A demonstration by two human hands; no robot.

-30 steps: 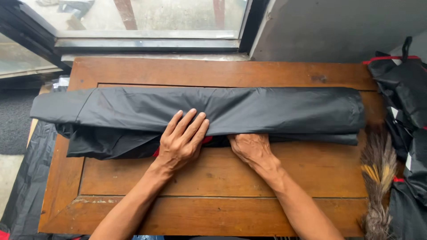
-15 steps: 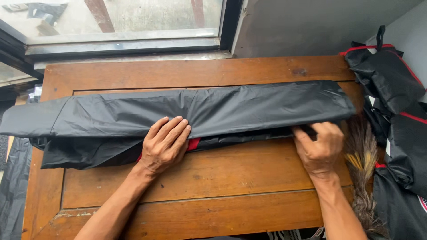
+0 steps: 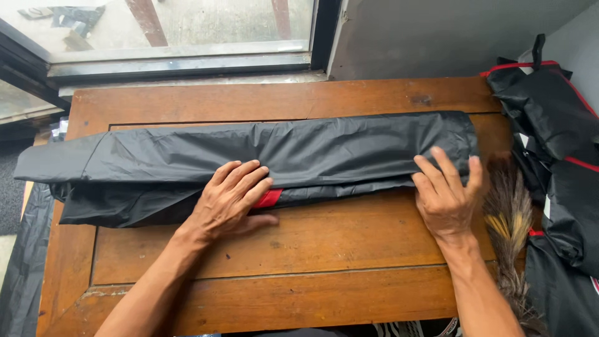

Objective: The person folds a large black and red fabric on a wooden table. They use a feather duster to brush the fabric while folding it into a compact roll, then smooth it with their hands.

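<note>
A long black garment of thin shiny fabric (image 3: pixel 299 150) lies folded into a narrow strip across a brown wooden table (image 3: pixel 312 249), its left end hanging past the table's edge. A bit of red trim (image 3: pixel 269 198) shows under the fold. My left hand (image 3: pixel 231 200) lies flat on the strip's near edge at the middle, fingers spread. Flat on the strip's right end rests my right hand (image 3: pixel 446 193), fingers apart and pressing the fabric down. Neither hand grips anything.
A pile of black fabric with red piping (image 3: pixel 555 143) sits at the table's right. A feather duster (image 3: pixel 508 231) lies along the right edge beside my right wrist. A window with a dark frame (image 3: pixel 187 37) runs behind the table. Black sheeting (image 3: pixel 22 262) hangs at the left.
My right hand has slid from the middle of the strip out to its right end, smoothing the fabric. My left hand has stayed near the middle.
</note>
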